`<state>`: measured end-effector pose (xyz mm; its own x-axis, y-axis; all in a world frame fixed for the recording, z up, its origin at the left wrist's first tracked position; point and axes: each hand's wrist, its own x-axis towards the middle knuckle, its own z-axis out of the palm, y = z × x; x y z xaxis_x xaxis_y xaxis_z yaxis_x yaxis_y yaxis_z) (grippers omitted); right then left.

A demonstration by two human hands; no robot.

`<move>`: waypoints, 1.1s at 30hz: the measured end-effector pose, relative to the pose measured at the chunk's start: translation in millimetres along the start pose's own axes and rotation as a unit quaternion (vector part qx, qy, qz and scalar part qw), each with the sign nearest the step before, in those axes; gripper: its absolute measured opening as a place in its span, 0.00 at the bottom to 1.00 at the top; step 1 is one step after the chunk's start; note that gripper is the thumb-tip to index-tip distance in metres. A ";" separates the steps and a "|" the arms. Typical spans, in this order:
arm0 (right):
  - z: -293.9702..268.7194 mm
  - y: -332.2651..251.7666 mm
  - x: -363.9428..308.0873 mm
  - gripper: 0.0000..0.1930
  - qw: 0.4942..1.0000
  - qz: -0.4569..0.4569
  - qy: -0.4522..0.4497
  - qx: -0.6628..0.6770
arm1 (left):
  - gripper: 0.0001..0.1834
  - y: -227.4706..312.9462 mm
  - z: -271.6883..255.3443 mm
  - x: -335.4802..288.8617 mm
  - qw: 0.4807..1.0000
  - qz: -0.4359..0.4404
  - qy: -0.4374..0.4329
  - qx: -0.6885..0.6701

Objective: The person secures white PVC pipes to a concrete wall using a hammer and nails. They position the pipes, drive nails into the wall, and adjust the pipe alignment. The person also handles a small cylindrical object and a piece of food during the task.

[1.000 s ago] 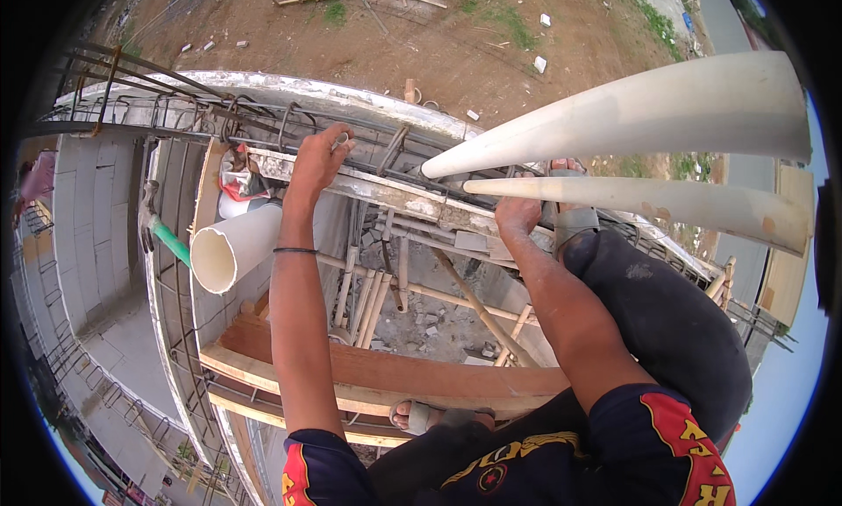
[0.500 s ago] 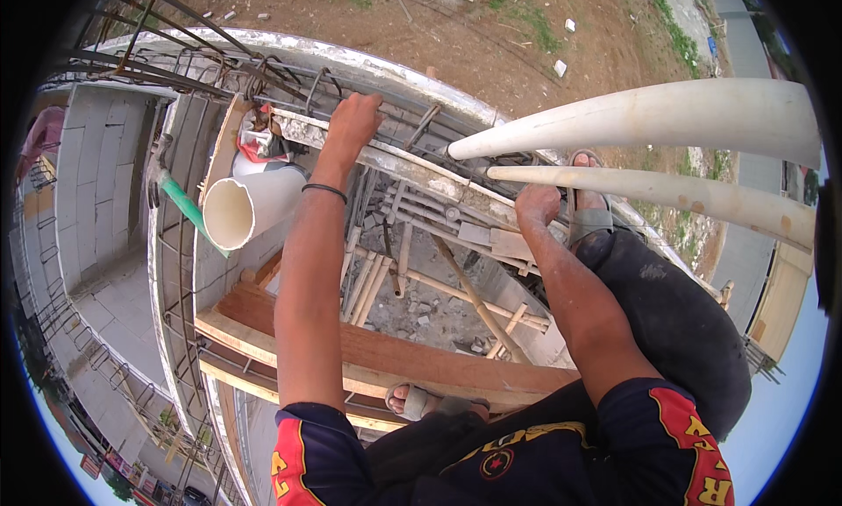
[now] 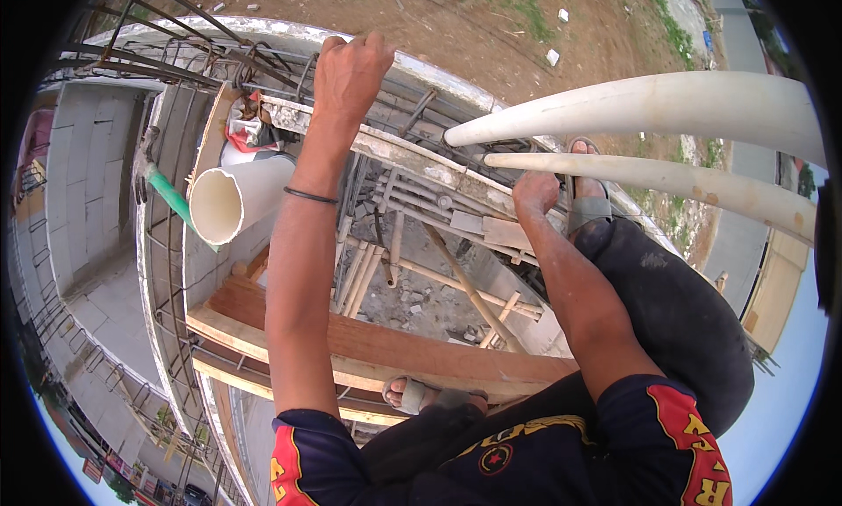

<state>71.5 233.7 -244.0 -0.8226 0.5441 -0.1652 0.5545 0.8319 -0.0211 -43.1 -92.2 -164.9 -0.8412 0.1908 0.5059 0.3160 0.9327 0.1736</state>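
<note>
My left hand (image 3: 353,74) is closed above the rebar cage (image 3: 419,111) near the far wall edge. What its fingers hold, if anything, is hidden. Lower and to the right, my right hand (image 3: 535,195) is curled closed by the inner edge of the cement-crusted board (image 3: 421,166), and its grip is hidden too. Just beyond it, a thick white pipe (image 3: 631,111) and a thinner white pipe (image 3: 631,171) rise out of the rebar and lean right. My feet in sandals straddle the opening, one on the far wall and one on the near timber.
A short cut white pipe (image 3: 217,208), a crumpled bag (image 3: 250,133) and a green-handled hammer (image 3: 167,190) lie at the left. Beneath me is a deep opening with bamboo poles (image 3: 465,278) and rubble. A brown timber form (image 3: 438,352) crosses the near side. Rebar ends jut at the upper left.
My left hand has risen away from the board, up toward the far wall edge, still closed. My right hand stays by the board. The view has shifted slightly.
</note>
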 end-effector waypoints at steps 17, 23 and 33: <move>-4.6 -4.6 0.1 0.12 0.999 0.037 -0.015 0.014 | 0.08 -2.0 -11.5 -23.5 0.991 -0.015 -0.037 -0.125; -4.8 -3.8 0.8 0.12 0.999 0.029 -0.015 0.009 | 0.07 -17.0 3.2 -32.1 0.974 -0.053 -0.132 -0.176; -8.5 -1.3 0.6 0.13 0.999 0.029 0.000 0.034 | 0.10 -22.7 43.2 -65.9 0.946 -0.098 -0.221 -0.218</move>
<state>69.1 233.9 -235.7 -0.7893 0.5907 -0.1675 0.6080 0.7901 -0.0787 -13.8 -112.7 -238.7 -0.9731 0.2264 0.0427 0.2051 0.7668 0.6083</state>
